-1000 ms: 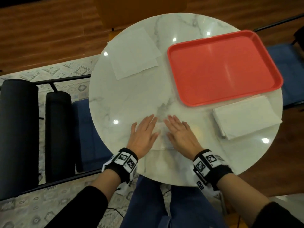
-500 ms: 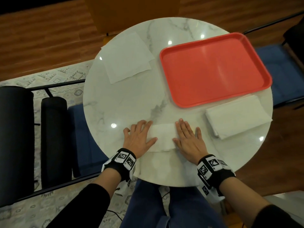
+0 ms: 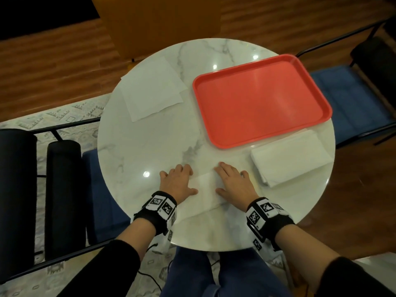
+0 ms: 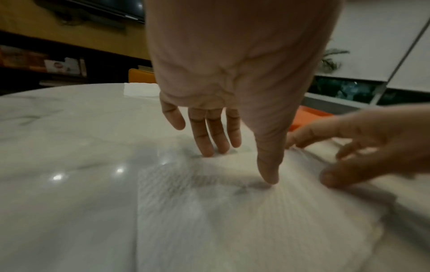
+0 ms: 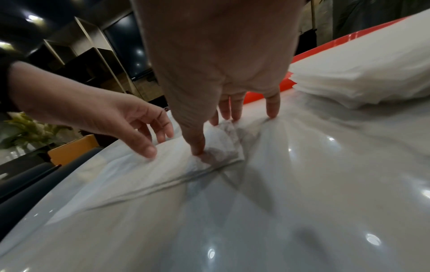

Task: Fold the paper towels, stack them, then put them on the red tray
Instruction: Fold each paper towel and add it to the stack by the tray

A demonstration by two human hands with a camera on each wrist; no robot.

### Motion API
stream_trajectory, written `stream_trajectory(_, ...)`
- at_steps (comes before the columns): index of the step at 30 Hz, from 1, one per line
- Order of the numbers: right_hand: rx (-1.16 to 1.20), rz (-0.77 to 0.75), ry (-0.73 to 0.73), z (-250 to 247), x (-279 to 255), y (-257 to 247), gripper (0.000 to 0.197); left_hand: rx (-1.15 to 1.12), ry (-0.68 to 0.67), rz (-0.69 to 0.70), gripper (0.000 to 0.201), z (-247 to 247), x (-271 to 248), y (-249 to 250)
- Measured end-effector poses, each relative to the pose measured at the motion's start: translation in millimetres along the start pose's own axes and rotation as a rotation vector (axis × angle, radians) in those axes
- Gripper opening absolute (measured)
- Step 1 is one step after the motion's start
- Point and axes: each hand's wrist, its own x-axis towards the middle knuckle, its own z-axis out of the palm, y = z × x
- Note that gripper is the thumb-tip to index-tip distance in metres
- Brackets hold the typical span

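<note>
A folded white paper towel (image 3: 203,187) lies near the front edge of the round marble table (image 3: 150,146). My left hand (image 3: 177,181) presses its left end with straight fingers and thumb (image 4: 267,173). My right hand (image 3: 233,181) presses its right end, thumb (image 5: 197,145) on the towel (image 5: 139,174) and fingertips at its far edge. The red tray (image 3: 261,99) sits at the back right with nothing on it. A stack of folded towels (image 3: 289,159) lies just in front of the tray. Flat unfolded towels (image 3: 152,88) lie at the back left.
Dark cylindrical cushions (image 3: 62,189) and a blue seat (image 3: 102,189) stand left of the table. Another blue seat (image 3: 351,99) is at the right, an orange chair (image 3: 158,24) behind. My knees in blue trousers (image 3: 214,273) are under the front edge.
Both hands slid apart along the folded towel, from side by side at its middle out to its two ends, baring the middle of the towel.
</note>
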Motion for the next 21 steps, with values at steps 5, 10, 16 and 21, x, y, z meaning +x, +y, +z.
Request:
stream_trajectory(5, 0.007, 0.062, -0.004, -6, 12, 1, 0.07, 0.024, -0.119, -0.057, 0.037, -5, -2, 7)
stream_trajectory(10, 0.335, 0.114, -0.085, -26, 13, 24, 0.043, -0.441, -0.149, 0.059, 0.017, -21, -15, 22)
stream_trajectory(16, 1.188, 0.176, 0.049, -72, -31, 93, 0.012, -0.88, -0.068, 0.125, 0.016, -50, -34, 47)
stream_trajectory(21, 1.233, 0.388, 0.287, -101, -51, 175, 0.018, -0.861, 0.04, -0.084, 0.013, -30, -47, 23)
